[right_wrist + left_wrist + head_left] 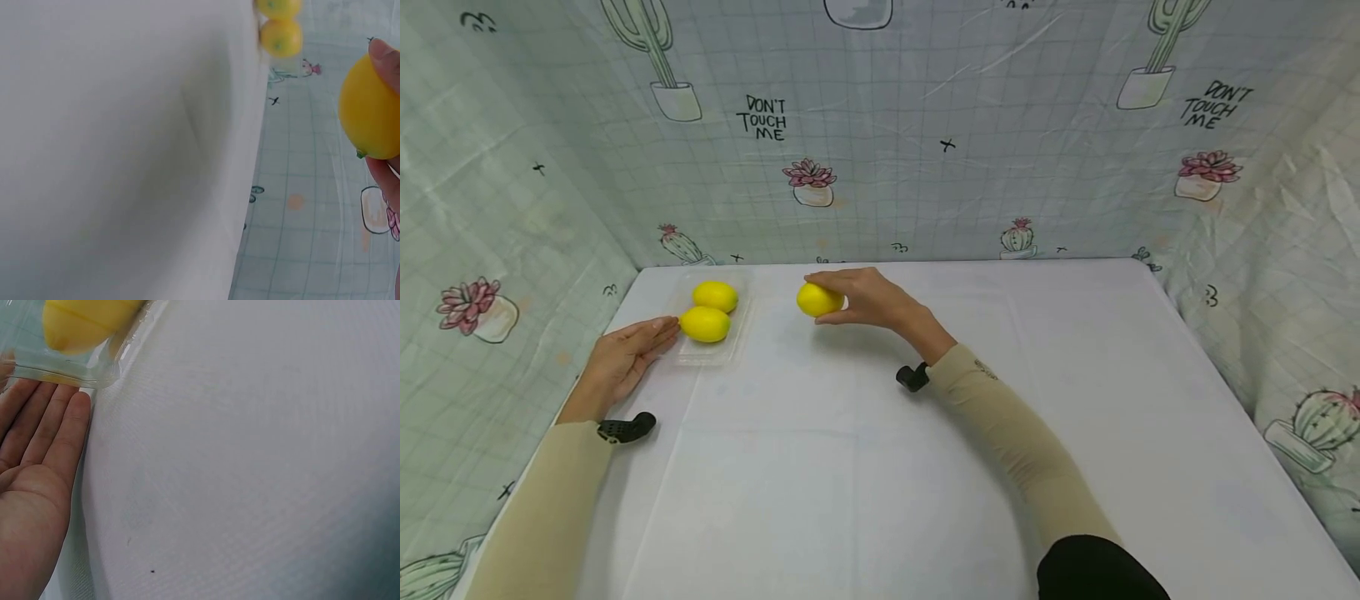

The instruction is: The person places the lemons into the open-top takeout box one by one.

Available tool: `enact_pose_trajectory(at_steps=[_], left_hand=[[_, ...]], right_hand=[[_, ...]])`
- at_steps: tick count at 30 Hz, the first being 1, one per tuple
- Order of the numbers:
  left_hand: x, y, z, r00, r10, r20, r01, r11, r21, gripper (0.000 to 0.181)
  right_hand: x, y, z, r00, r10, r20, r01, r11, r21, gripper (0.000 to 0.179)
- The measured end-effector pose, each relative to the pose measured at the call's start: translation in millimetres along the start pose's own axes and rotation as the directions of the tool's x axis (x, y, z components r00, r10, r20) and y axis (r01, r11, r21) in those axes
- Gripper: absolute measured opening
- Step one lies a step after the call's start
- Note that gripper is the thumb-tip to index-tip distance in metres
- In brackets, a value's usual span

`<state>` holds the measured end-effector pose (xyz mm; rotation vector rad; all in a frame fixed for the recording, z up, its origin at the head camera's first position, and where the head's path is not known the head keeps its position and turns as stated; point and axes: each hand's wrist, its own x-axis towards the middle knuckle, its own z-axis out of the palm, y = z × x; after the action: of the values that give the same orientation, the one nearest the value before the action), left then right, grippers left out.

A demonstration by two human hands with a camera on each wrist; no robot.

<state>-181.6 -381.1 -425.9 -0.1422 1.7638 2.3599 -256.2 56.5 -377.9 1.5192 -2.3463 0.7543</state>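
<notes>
My right hand (868,298) holds a yellow lemon (818,300) above the white table, thumb and fingers around it. In the right wrist view, the same lemon (369,112) shows its small green tip. Two more lemons lie one behind the other in a clear plastic tray (706,358) at the table's left; the nearer lemon (705,325) partly overlaps the farther lemon (715,295). With fingers straight, my left hand (631,358) is at the tray's left side, fingertips right at its edge. The left wrist view shows the left palm (31,506) beside the tray wall (94,381).
A white cloth covers the table (865,483). Behind it and along both sides hangs a curtain (895,192) printed with cacti, potted plants and lettering. Each wrist carries a black camera mount, such as the left mount (628,427).
</notes>
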Motion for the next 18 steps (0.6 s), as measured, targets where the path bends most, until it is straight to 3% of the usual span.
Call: enact_pose_trajectory(at_steps=[9,18], left_hand=[[3.5,-0.5,-3.5,0.999,0.007,0.053,-0.004,0.998,-0.058,0.03],[4.5,0.2,-5.7,0.999,-0.024,0.039,0.025,0.999,-0.028,0.032]], right_hand=[[19.6,-7.7,13.1,0.999,-0.025,-0.026,0.026,0.998,0.061,0.068],[31.3,-12.2,31.0,0.996,-0.047,-0.082,0.057,0.99,0.132,0.068]])
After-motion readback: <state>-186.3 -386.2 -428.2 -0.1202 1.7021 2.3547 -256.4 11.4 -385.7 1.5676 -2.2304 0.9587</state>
